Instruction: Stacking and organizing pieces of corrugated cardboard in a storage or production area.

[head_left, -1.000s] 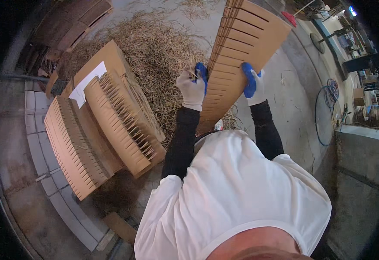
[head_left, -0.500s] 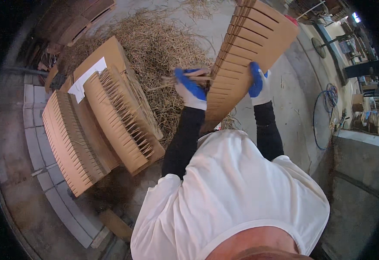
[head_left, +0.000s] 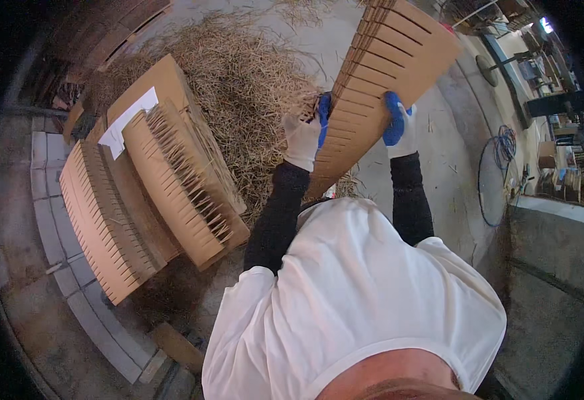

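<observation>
A stack of slotted cardboard sheets (head_left: 388, 77) stands tilted in front of me, its row of slots along the left edge. My right hand (head_left: 400, 127), in a white and blue glove, grips the stack's right edge with blue fingertips on the near face. At the slotted edge my left hand (head_left: 305, 133), gloved alike, rests its blue palm side against the sheets, fingers stretched upward and partly hidden. Thin cardboard strips (head_left: 297, 103), blurred, show just beyond that hand.
A big heap of cardboard strips (head_left: 238, 73) covers the floor ahead. To the left lie further slotted cardboard stacks (head_left: 172, 187), one bristling with strips, and a white paper sheet (head_left: 128, 123). Grey blocks (head_left: 55, 227) line the far left. A coiled hose (head_left: 502, 150) lies at right.
My left hand has moved right, from beside the stack with loose strips around its fingers to against the slotted edge. The right hand keeps its hold on the stack.
</observation>
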